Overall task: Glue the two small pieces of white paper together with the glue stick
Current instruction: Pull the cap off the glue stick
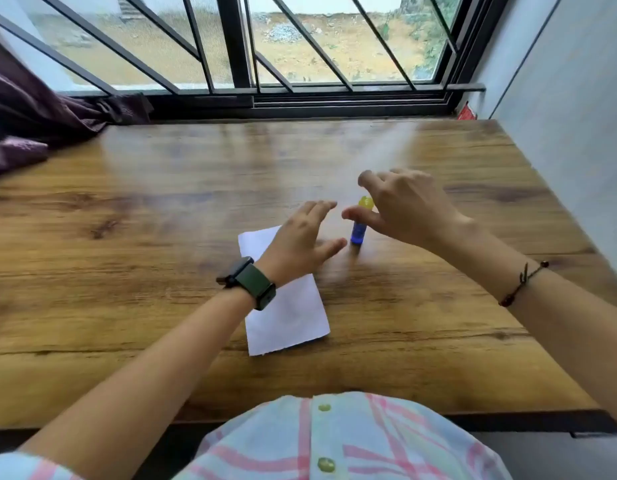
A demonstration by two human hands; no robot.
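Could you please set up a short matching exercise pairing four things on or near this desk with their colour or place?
Things:
1. glue stick
2. white paper
3. watch
4. curtain

Descriptions:
A. bunched at the table's far left corner
B. lying flat, partly under the left forearm
C. blue body, yellow cap, standing upright
D. worn on the left wrist

Pairs: 1-C, 2-B, 3-D, 4-A

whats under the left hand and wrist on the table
White paper lies flat on the wooden table beneath the left hand and its watch. Its middle stretch is covered by them, so whether it is one sheet or two stacked cannot be told.
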